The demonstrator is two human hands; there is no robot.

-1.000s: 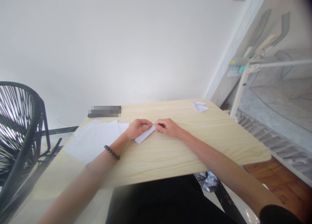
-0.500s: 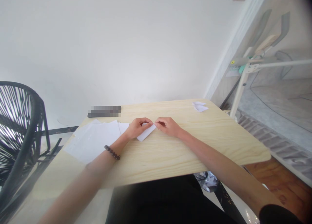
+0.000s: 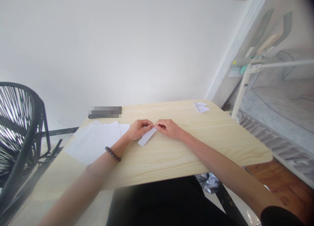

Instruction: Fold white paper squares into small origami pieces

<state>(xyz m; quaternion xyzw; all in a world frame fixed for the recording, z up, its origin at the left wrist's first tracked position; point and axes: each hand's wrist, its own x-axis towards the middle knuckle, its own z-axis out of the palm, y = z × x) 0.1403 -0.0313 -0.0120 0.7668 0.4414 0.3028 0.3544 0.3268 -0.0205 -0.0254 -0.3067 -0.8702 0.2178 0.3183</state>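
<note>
A small folded piece of white paper (image 3: 146, 137) slants down from between my hands, just over the middle of the table. My left hand (image 3: 139, 129) is closed, its thumb and fingers pinching the paper's upper edge. Opposite it, my right hand (image 3: 169, 128) pinches the paper's upper right corner, and the fingertips of both hands nearly meet there. Part of the paper is hidden behind my left fingers. Beside my left forearm lie several loose white sheets (image 3: 93, 142), overlapping one another.
Folded white paper (image 3: 201, 107) rests at the table's far right. A dark, blurred-out flat object (image 3: 105, 112) lies at the back left. The pale wooden table (image 3: 220, 137) meets a white wall. A black woven chair (image 3: 36, 121) stands at left, a white metal frame (image 3: 241, 91) at right.
The paper between my hands now looks narrower, with its lower end slightly further down. My right hand has shifted a touch to the left; my left hand is nearly still.
</note>
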